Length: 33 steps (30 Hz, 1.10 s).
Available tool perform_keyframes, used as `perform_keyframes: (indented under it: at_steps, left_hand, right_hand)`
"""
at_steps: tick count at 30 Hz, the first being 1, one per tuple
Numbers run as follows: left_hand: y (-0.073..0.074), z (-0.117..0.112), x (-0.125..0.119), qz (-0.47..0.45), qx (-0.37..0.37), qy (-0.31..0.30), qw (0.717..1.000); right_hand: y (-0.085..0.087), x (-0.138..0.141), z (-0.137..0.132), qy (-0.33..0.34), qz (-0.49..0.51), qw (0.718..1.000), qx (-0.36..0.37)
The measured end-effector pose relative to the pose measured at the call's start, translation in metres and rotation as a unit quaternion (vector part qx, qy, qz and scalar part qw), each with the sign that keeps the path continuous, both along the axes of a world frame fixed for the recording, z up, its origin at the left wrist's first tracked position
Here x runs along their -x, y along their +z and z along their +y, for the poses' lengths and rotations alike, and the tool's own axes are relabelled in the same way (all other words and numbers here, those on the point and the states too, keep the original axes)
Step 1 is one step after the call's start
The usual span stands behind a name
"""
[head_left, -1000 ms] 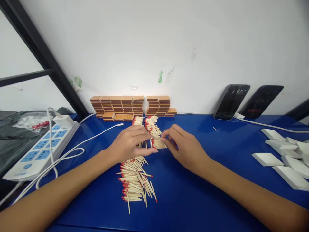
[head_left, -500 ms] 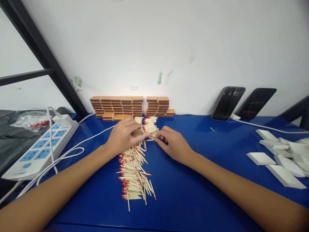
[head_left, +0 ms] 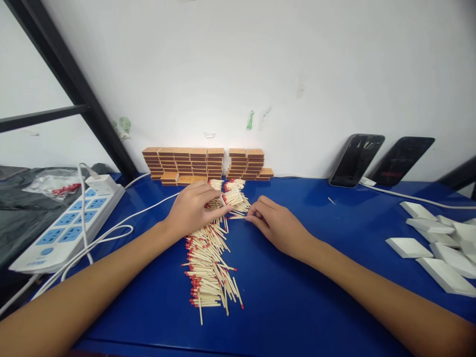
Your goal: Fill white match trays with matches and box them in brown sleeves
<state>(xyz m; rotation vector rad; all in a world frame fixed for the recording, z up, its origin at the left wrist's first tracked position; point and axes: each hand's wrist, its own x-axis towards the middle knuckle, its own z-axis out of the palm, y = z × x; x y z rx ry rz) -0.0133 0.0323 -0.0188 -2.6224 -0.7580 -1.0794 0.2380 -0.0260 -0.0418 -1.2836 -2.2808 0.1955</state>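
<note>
My left hand holds a small white matchbox tray between thumb and fingers, and red-tipped matches lie in it. Right of the tray, my right hand has thumb and forefinger pinched together at the ends of some matches on the table. What is between those fingertips, if anything, is too small to tell. A long heap of loose matches spreads below the left hand toward the near edge, most heads pointing left. More matches lie just beyond the tray.
Brown matchboxes are stacked in rows against the wall. Two phones lean at the back right. White slanted blocks are piled on the right. A power strip and white cables lie left on the blue table.
My right hand has drawn slightly right, away from the tray. My left hand keeps its hold on the tray. The whole view has shifted a little.
</note>
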Motion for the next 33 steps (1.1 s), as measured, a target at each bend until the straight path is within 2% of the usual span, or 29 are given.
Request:
perform_keyframes:
  at_steps: [5, 10, 21, 33]
  left_hand:
    - [-0.0015, 0.0011, 0.0009, -0.006, -0.009, -0.004, 1.0]
    - [-0.0001, -0.0003, 0.0005, -0.007, 0.001, -0.01, 1.0]
    - [-0.0007, -0.0006, -0.0008, -0.001, 0.005, -0.008, 1.0]
    - [-0.0011, -0.0005, -0.0005, 0.003, 0.002, -0.011, 1.0]
  right_hand:
    - [-0.0021, 0.0062, 0.0014, 0.04, -0.008, 0.999, -0.003]
    - [-0.0043, 0.0088, 0.002, 0.023, 0.004, 1.0, -0.004]
    - [-0.005, 0.0079, 0.0034, 0.034, 0.017, 0.999, -0.006]
    - [-0.0025, 0.0065, 0.0045, 0.023, -0.015, 1.0, 0.005]
